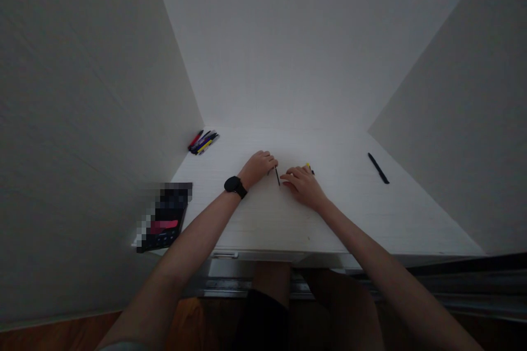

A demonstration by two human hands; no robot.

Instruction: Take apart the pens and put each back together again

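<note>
The left grip (258,169) is resting on the white counter (349,214) with its fingers curled inward, and the right grip (302,186) is lying just beside it, arched and turned toward it. A thin black pen (277,176) is sitting in the narrow gap between them, its far end touching or almost touching the left fingertips (273,162); the view does not settle whether those fingers are pinching it. A small yellow-tipped object (308,166) is poking out just past the right grip's far side, partly hidden, and I cannot tell whether that grip is closing on it. A black smartwatch (234,186) is circling the left wrist. Well off to the far left, a bundle of pens (205,142) is lying against the partition wall (99,120), with a red marker (195,140) at its edge. A black pen (377,168) is lying alone at the right. A dark pixelated object (164,216), too blurred to name, is sitting at the near left corner.
</note>
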